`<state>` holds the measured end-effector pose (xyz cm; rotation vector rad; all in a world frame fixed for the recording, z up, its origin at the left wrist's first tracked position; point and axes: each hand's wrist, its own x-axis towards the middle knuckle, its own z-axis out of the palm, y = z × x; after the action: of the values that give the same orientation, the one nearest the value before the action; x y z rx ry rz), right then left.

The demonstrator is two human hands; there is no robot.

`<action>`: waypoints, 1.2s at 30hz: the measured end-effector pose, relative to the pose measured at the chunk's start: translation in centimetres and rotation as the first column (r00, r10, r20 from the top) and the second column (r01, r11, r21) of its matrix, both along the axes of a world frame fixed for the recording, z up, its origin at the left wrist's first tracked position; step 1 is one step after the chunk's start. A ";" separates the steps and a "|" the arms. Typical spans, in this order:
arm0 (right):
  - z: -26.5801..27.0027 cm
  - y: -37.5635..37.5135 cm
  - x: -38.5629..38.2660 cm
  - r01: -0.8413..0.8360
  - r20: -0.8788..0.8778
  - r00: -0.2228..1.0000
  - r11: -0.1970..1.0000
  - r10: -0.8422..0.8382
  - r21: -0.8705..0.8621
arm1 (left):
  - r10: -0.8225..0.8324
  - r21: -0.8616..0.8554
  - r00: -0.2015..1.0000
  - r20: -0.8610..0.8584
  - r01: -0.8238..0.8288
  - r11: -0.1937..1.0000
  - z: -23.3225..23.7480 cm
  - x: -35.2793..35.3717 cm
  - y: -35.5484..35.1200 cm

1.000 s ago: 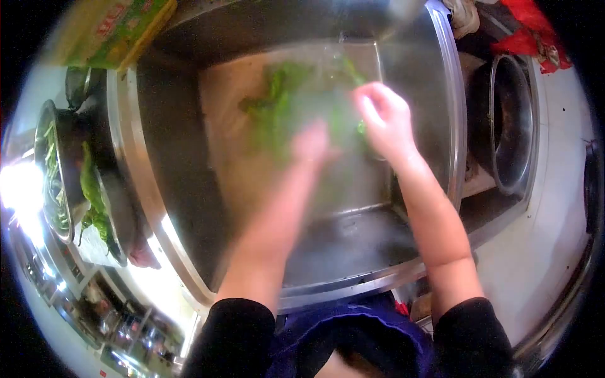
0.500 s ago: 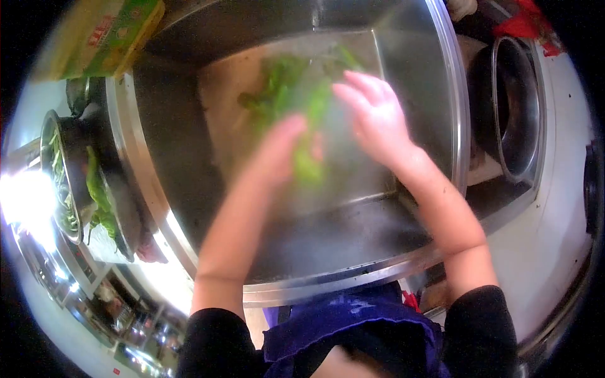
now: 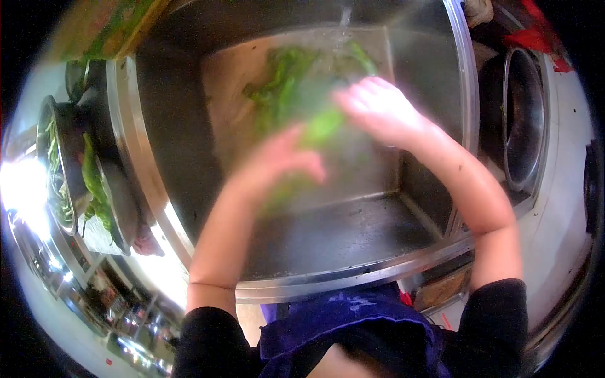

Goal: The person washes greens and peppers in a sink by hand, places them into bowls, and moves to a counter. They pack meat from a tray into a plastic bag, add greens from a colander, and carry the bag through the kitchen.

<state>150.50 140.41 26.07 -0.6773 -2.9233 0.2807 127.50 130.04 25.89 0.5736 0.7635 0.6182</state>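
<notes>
Both my hands are down in a steel sink (image 3: 157,201) over a heap of green leafy vegetables (image 3: 283,82). My left hand (image 3: 283,157) is blurred with motion and sits at the near side of the greens, fingers curled by a bright green leaf (image 3: 324,126). My right hand (image 3: 378,107) rests on the greens from the right, fingers bent over that same leaf. A thin stream of water (image 3: 343,19) falls into the sink behind the hands. How tightly either hand holds the leaf is blurred.
A steel bowl (image 3: 53,164) with green vegetables stands on the left counter, with green peppers (image 3: 94,189) beside it. A round steel pot (image 3: 523,120) sits to the right of the sink. A yellow-green box (image 3: 107,25) lies at the top left.
My left hand has pulled back toward me and lower in the sink. My right hand has shifted slightly right. The bright green leaf has moved between the two hands.
</notes>
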 end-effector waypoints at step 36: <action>-3.4 -5.8 -6.2 0.329 -0.124 0.874 0.760 -0.470 -0.560 | 0.716 -0.349 0.697 0.034 -0.663 0.662 -3.9 4.4 0.3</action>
<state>144.31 134.58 22.67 -1.2162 -2.3581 1.0500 131.87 130.33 21.95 -0.1055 0.8951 1.2163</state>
